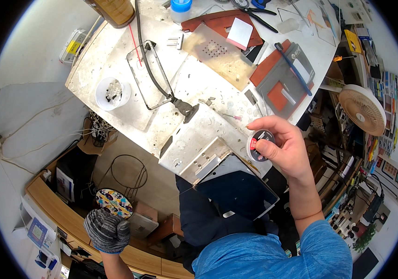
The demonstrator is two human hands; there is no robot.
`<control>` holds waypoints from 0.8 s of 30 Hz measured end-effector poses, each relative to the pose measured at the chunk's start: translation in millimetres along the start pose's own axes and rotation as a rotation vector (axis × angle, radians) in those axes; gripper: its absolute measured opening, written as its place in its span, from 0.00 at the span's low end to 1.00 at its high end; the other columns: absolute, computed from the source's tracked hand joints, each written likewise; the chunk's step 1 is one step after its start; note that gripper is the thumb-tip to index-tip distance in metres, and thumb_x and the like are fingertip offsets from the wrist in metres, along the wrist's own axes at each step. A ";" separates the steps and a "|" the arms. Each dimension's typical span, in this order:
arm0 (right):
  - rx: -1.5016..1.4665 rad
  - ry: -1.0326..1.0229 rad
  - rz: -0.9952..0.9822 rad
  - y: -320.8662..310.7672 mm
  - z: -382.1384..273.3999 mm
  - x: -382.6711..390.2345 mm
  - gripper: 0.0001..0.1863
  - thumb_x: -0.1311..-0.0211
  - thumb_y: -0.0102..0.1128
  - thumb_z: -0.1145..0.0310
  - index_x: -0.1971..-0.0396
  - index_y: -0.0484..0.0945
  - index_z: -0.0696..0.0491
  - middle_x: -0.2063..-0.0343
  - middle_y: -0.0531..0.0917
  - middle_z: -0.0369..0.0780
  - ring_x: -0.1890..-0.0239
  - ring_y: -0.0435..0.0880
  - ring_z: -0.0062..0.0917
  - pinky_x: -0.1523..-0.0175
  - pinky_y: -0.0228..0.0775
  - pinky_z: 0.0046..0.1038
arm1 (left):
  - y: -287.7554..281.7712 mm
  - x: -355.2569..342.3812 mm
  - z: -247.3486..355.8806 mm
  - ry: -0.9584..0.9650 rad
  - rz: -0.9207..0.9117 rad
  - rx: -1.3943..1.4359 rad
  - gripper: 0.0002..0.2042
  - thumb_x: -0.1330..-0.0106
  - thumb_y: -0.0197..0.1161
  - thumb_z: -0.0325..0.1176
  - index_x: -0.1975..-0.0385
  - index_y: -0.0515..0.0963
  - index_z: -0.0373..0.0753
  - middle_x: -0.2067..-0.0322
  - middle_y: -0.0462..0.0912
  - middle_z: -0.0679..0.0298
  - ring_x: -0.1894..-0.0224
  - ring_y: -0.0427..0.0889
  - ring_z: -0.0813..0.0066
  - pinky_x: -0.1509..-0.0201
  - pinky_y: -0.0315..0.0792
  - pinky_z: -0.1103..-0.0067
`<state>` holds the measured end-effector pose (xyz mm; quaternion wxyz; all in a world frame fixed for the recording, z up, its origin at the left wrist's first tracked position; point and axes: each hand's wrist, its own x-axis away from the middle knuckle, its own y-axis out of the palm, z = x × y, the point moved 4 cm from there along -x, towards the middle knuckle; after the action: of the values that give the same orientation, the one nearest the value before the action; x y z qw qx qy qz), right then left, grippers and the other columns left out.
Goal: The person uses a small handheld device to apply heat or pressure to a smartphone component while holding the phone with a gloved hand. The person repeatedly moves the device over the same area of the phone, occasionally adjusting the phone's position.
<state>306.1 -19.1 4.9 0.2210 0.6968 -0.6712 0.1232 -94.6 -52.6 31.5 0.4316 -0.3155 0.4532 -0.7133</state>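
White, stained worktop (195, 83) shows behind a small disc (254, 144), near a beige fan (361, 111).

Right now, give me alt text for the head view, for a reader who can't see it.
A person's bare right hand holds a small round disc with a dark and red label near a dark glass panel at the near edge of a cluttered white workbench. The gray-gloved left hand is at lower left, away from the bench.

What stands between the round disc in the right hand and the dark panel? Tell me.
Nothing visible. The right hand holds the round disc by the upper right edge of the dark panel in this view; their height difference cannot be told.
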 end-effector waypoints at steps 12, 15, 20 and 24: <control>0.011 -0.029 -0.001 2.1 -0.4 -2.6 0.17 0.40 0.65 0.70 0.53 0.76 0.59 0.58 0.78 0.36 0.58 0.76 0.15 0.52 0.69 0.19 | -1.8 13.3 -13.5 -0.047 -0.043 -0.055 0.11 0.36 0.58 0.40 0.78 0.74 0.43 0.76 0.76 0.61 0.69 0.74 0.54 0.59 0.68 0.63; 0.029 -0.043 -0.002 2.6 0.7 -3.6 0.17 0.40 0.65 0.70 0.53 0.76 0.59 0.59 0.78 0.35 0.58 0.76 0.14 0.52 0.69 0.18 | -3.9 15.3 -14.7 -0.030 0.003 -0.043 0.11 0.36 0.58 0.40 0.78 0.73 0.43 0.76 0.75 0.61 0.70 0.74 0.55 0.59 0.68 0.63; 0.047 -0.055 -0.008 3.1 0.7 -4.8 0.18 0.41 0.66 0.69 0.53 0.76 0.59 0.59 0.78 0.35 0.58 0.76 0.14 0.51 0.68 0.19 | -4.7 21.3 -17.4 -0.030 0.036 -0.082 0.11 0.35 0.57 0.40 0.78 0.73 0.43 0.76 0.75 0.61 0.69 0.74 0.55 0.59 0.68 0.64; 0.062 -0.073 -0.008 3.9 0.4 -6.0 0.18 0.40 0.66 0.69 0.52 0.76 0.59 0.60 0.78 0.34 0.59 0.76 0.14 0.52 0.69 0.18 | -8.6 19.4 -15.5 -0.021 0.027 -0.095 0.12 0.35 0.57 0.40 0.78 0.73 0.43 0.77 0.75 0.60 0.69 0.74 0.55 0.60 0.69 0.65</control>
<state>301.8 -14.1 2.3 0.1751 0.7098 -0.6721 0.1174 -118.9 -62.4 34.5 0.4306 -0.3370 0.4860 -0.6818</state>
